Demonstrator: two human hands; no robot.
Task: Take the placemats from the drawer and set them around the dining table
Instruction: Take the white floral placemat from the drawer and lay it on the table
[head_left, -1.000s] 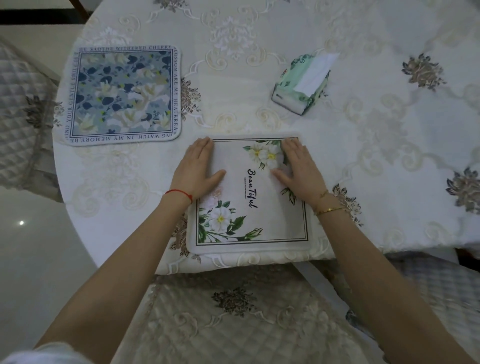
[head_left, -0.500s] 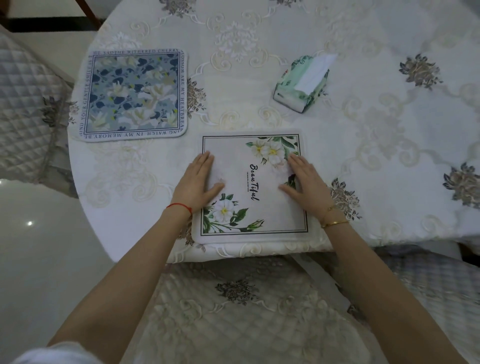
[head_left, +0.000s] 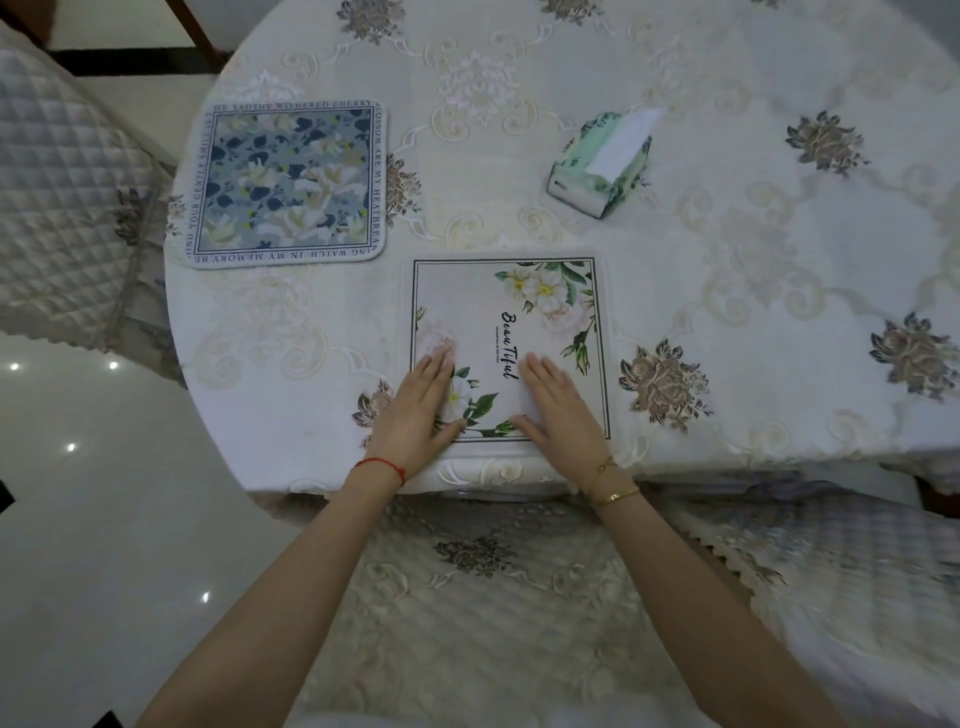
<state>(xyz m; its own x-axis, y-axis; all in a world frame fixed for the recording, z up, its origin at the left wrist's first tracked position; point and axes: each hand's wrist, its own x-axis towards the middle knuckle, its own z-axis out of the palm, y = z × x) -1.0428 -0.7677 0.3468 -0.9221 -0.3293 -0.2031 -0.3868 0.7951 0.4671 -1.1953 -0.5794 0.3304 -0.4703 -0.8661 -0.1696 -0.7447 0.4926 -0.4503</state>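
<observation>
Head view: left hand (head_left: 423, 410) and right hand (head_left: 558, 410) are lying flat, fingers (head_left: 435, 364) straight and together, pressing the white floral placemat (head_left: 511, 312) onto the bench (head_left: 727, 260) near its edge.

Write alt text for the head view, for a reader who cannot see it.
Both hands, left and right, press flat on a white floral placemat at the near edge of a round table. A blue floral placemat lies to its left, a tissue pack beyond.
</observation>
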